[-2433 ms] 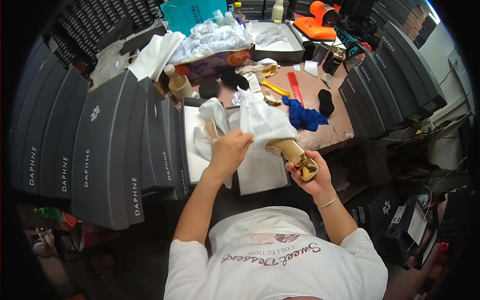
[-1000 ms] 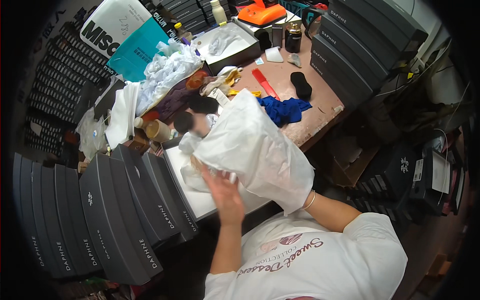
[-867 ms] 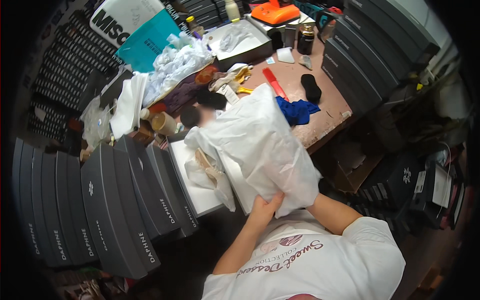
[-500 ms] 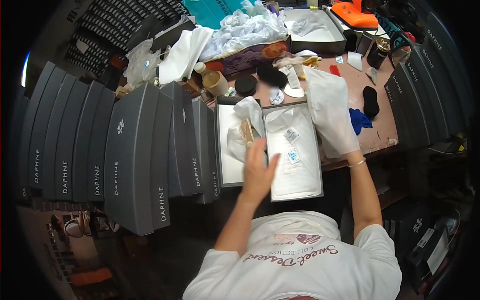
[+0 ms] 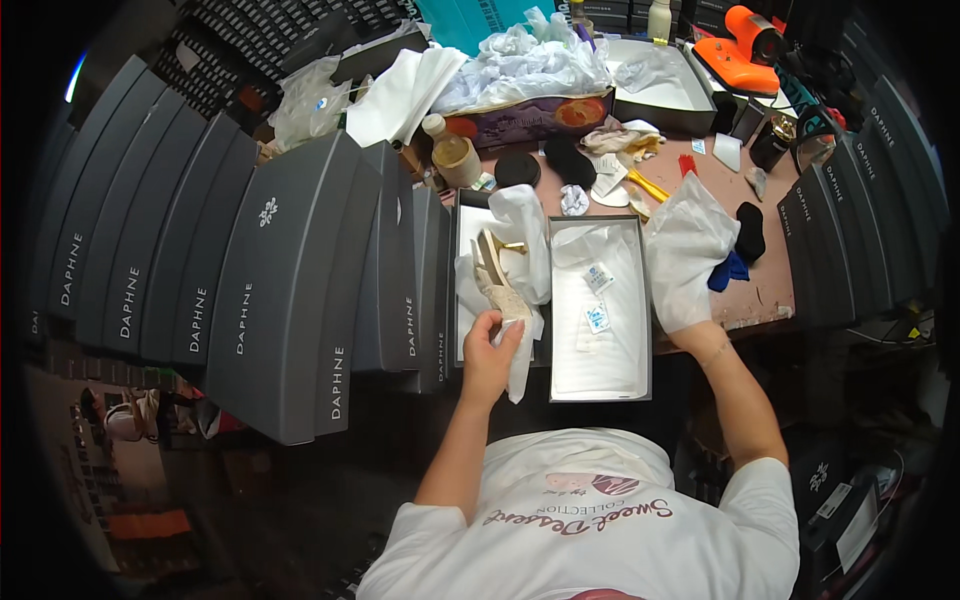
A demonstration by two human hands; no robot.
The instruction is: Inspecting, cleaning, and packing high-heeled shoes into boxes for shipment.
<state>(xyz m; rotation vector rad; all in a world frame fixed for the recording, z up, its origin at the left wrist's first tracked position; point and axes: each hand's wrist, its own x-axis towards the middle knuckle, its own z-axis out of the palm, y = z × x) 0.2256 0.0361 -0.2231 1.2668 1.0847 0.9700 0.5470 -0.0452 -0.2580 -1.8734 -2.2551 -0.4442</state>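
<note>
A beige high-heeled shoe, heel pointing up to the right, lies partly in white wrapping paper inside the left open box. My left hand pinches the shoe's light, textured toe end, with a strip of white paper hanging beside the fingers. Right of it stands a second open grey box, holding white paper and two small printed packets. A thin white sheet or bag covers most of my right hand; only the wrist side shows and its fingers are hidden.
Upright grey shoe boxes crowd the left, and more boxes stand at the right. Along the back are a carton of crumpled white paper, a jar, a yellow-handled brush and an orange device.
My left hand has come down onto the shoe and closed on its toe end. The white sheet over my right hand has swung nearer the right box's side. The whole view has shifted slightly.
</note>
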